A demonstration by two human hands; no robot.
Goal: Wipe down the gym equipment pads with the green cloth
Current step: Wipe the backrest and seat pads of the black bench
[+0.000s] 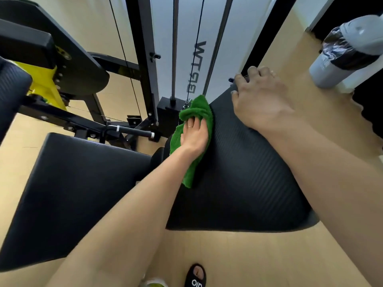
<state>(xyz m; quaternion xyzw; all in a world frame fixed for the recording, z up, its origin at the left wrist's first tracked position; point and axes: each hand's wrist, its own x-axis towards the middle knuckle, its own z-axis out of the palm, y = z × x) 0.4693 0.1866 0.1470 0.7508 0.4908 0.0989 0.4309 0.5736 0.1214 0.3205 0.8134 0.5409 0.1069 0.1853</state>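
Note:
A green cloth (187, 162) lies along the left edge of a black ribbed back pad (244, 168) in the middle of the head view. My left hand (194, 134) presses flat on the cloth, fingers over its bunched upper part. My right hand (259, 100) rests on the pad's far upper edge, fingers curled over the rim. A second black seat pad (72, 193) lies lower left, with nothing on it.
The machine's frame, cables and white weight-stack cover (186, 48) stand behind the pads. A black handle bar (132, 130) juts out at centre left, with yellow-and-black parts (47, 83) beyond. A grey bottle (350, 52) stands upper right. My sandalled foot (195, 275) is on the tan floor.

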